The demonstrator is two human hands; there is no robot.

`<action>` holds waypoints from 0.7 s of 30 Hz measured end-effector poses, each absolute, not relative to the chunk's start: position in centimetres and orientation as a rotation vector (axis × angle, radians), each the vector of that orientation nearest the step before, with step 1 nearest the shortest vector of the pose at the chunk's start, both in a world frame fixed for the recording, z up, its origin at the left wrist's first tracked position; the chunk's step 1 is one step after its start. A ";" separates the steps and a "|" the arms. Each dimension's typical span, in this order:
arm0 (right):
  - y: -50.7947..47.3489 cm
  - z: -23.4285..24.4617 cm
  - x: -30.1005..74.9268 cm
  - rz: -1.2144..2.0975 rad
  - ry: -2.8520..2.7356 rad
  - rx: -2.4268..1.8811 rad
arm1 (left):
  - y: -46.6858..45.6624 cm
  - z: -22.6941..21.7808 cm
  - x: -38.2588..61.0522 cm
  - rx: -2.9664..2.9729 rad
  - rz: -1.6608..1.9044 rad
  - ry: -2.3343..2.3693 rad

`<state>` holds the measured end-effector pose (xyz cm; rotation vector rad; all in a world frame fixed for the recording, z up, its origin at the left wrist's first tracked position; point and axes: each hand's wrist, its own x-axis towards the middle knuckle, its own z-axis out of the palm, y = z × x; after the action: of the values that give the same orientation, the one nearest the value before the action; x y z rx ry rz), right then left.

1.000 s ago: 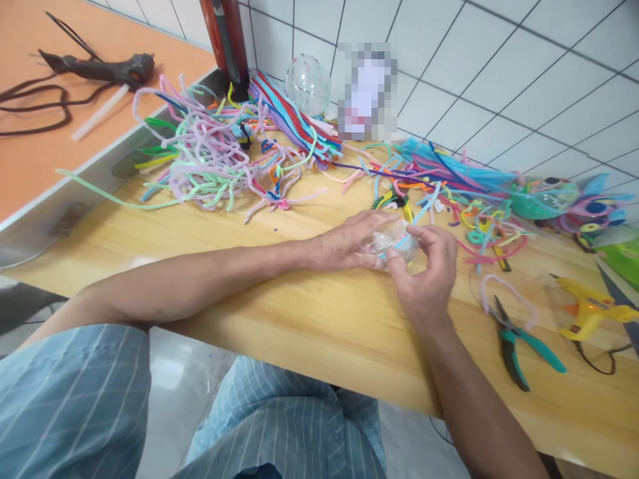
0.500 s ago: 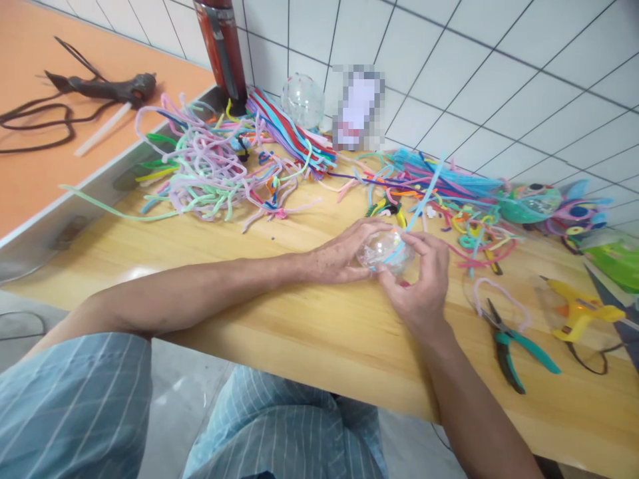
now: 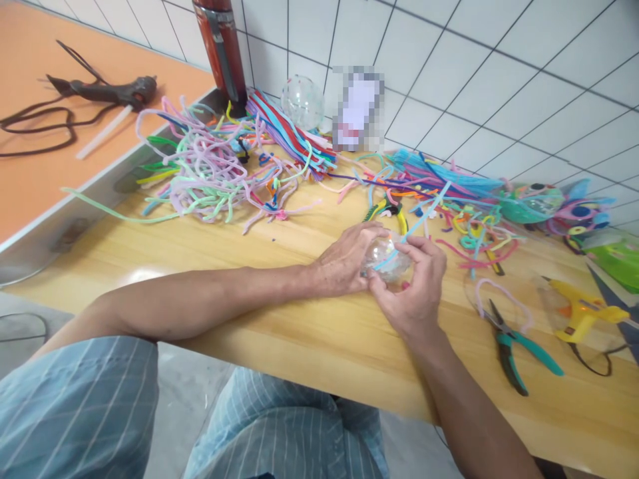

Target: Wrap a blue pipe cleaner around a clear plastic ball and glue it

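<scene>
Both my hands close around a small clear plastic ball (image 3: 387, 261) held just above the wooden table (image 3: 279, 332). My left hand (image 3: 342, 263) cups its left side with fingers curled over the top. My right hand (image 3: 414, 293) grips the right side, thumb and fingers pressed on it. A light blue pipe cleaner (image 3: 422, 216) runs across the ball and sticks out up and to the right. Small coloured bits show inside the ball.
Tangled pipe cleaners (image 3: 214, 166) cover the table's back, with another clear ball (image 3: 302, 101) and a red bottle (image 3: 219, 46) by the tiled wall. Teal pliers (image 3: 516, 349), a yellow glue gun (image 3: 579, 313) and scissors lie right. A black glue gun (image 3: 107, 90) rests on the orange table.
The hands have drawn slightly closer together on the ball, the right fingers closing over its top. The blue pipe cleaner's free end now points further up and right. The view shifted a little.
</scene>
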<state>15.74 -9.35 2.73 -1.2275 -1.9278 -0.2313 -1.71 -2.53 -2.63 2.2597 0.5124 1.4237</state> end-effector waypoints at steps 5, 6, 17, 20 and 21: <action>-9.5 2.6 15.6 -0.179 -1.911 -1.251 | -2.6 -2.6 -1.9 2.268 1.310 0.491; -9.5 2.6 15.6 -0.175 -1.903 -1.255 | -2.6 -2.6 -1.9 2.265 1.274 0.507; -9.1 2.5 16.1 -0.188 -1.900 -1.205 | -1.5 0.1 -3.7 2.127 0.958 0.372; -9.2 2.3 15.9 -0.179 -1.893 -1.201 | -1.7 1.3 -4.3 2.061 0.914 0.413; -9.3 2.3 15.8 -0.185 -1.890 -1.205 | -1.7 1.4 -4.4 2.040 0.922 0.433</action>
<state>15.80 -9.27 2.30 -1.2046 -1.8903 -0.1853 -4.37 -1.71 1.45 2.0400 0.4330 0.9222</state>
